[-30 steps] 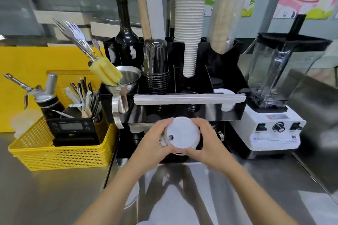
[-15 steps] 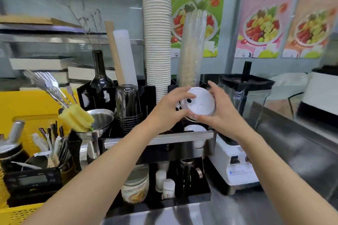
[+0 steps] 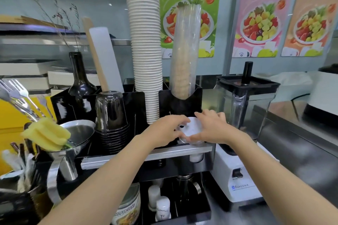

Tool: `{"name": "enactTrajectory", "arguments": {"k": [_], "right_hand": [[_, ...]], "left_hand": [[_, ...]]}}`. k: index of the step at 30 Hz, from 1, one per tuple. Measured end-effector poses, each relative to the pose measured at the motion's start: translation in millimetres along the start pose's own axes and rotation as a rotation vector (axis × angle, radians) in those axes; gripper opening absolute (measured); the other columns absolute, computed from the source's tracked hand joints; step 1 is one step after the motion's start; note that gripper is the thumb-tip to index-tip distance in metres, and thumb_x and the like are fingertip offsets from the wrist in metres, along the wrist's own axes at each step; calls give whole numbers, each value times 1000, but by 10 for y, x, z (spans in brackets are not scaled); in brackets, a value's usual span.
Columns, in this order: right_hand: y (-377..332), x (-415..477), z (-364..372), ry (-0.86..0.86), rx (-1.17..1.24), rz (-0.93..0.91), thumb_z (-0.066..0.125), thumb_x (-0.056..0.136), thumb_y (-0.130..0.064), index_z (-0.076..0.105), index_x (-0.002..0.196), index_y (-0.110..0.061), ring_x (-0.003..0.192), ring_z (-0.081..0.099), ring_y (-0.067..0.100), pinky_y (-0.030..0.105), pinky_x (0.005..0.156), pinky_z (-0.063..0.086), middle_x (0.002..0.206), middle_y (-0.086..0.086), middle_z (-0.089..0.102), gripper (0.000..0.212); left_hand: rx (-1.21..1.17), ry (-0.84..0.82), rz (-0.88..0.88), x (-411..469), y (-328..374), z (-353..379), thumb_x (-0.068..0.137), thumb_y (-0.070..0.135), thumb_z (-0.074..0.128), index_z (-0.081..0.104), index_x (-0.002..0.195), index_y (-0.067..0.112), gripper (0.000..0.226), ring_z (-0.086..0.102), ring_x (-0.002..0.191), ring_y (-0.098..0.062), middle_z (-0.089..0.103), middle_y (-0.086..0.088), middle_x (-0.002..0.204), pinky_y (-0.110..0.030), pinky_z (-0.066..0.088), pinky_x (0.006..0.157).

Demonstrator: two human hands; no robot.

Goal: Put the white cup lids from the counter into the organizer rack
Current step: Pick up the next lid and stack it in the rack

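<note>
White cup lids (image 3: 192,129) sit as a small stack just right of the frame's centre, held flat-side up between both hands over the front right compartment of the black organizer rack (image 3: 139,100). The left hand (image 3: 166,129) closes its grip on the stack's left edge, fingers curled over the top rim beside the small drink hole. The right hand (image 3: 213,129) closes its grip on the right edge, thumb low at the front and fingers spread over the far side. The bottom of the stack is at the level of the rack's grey front rail (image 3: 146,153); whether it rests on anything inside the compartment cannot be told. More white lids (image 3: 196,157) show below the rail in the same slot.

Behind the hands, a sleeve of clear cups (image 3: 184,56) stands in the rack's back right slot, with a tall stack of white paper cups (image 3: 146,51) just to its left. Upside-down black cups (image 3: 111,115) fill the slot at centre left. A dark bottle (image 3: 80,82) stands further left. A blender (image 3: 245,107) stands just beside the rack on the right, on the steel bench (image 3: 292,142). At lower left, a yellow sponge (image 3: 45,133) leans against a metal funnel (image 3: 80,131).
</note>
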State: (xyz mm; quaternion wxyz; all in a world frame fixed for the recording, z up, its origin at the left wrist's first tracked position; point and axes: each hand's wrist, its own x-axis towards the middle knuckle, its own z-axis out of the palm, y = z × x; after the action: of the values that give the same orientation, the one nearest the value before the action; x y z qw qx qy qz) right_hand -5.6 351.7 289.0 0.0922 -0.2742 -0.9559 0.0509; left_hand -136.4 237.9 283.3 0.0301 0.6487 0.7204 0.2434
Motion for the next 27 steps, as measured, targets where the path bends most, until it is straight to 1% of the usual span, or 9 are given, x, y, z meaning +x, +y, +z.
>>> {"name": "enactTrajectory", "arguments": {"k": [4, 9, 11, 13, 15, 17, 20, 25, 27], "right_hand": [[-36, 100, -18, -91, -200, -19, 53, 70, -68, 50, 110, -14, 113, 36, 24, 43, 100, 23, 104, 3, 39, 67], [-109, 190, -63, -177, -318, -24, 54, 72, -58, 41, 89, -14, 104, 35, 23, 43, 98, 21, 98, 3, 41, 48], [-148, 216, -81, -226, -353, -9, 53, 74, -55, 42, 88, -15, 98, 32, 21, 45, 99, 20, 98, 3, 43, 44], [-182, 237, -100, -290, -379, 17, 53, 75, -50, 48, 92, -14, 101, 35, 21, 47, 100, 18, 100, 4, 48, 41], [-219, 260, -123, -349, -407, 39, 53, 76, -50, 51, 94, -14, 104, 40, 23, 48, 103, 16, 94, 2, 53, 41], [-253, 297, -136, -402, -427, 52, 51, 78, -54, 49, 85, -16, 100, 46, 24, 49, 106, 16, 80, -1, 53, 39], [-282, 331, -164, -451, -458, 66, 49, 79, -58, 44, 72, -18, 96, 50, 25, 48, 105, 17, 77, -1, 52, 41], [-289, 324, -146, -481, -412, 47, 52, 80, -42, 48, 74, -14, 86, 47, 27, 48, 106, 21, 81, 3, 52, 28], [-243, 337, -123, -512, -258, 49, 55, 79, -39, 52, 111, -17, 94, 51, 26, 38, 97, 35, 95, 2, 58, 38]], "left_hand": [[69, -46, 8, 78, -6, 55, 86, 9, 56, 55, 119, 23, 36, 55, 105, -14, 61, 3, 123, -28, 45, 87], [200, -134, 32, 164, -3, 74, 84, 11, 56, 62, 105, 19, 23, 56, 97, -21, 66, -2, 103, -31, 46, 79], [241, -155, 15, 197, -15, 85, 84, 11, 53, 63, 102, 19, 22, 56, 97, -22, 67, -2, 97, -31, 43, 86], [339, -184, 4, 225, -13, 103, 86, 13, 49, 62, 103, 19, 21, 55, 98, -21, 66, 0, 91, -34, 25, 107], [421, -201, -18, 241, 0, 110, 88, 15, 45, 62, 99, 19, 20, 54, 91, -20, 67, -2, 89, -37, 5, 113], [432, -218, -43, 238, 14, 103, 89, 17, 44, 62, 100, 21, 21, 51, 89, -19, 67, -2, 91, -40, 1, 114], [426, -246, -66, 231, 17, 92, 91, 20, 43, 61, 109, 24, 26, 50, 102, -19, 66, -1, 100, -42, 1, 114], [459, -299, -85, 264, 51, 66, 91, 17, 42, 61, 112, 25, 30, 49, 110, -22, 65, -2, 103, -44, 2, 113], [463, -328, -86, 264, 59, 74, 90, 15, 41, 62, 112, 24, 31, 44, 115, -22, 63, -4, 108, -46, 4, 113]]}}
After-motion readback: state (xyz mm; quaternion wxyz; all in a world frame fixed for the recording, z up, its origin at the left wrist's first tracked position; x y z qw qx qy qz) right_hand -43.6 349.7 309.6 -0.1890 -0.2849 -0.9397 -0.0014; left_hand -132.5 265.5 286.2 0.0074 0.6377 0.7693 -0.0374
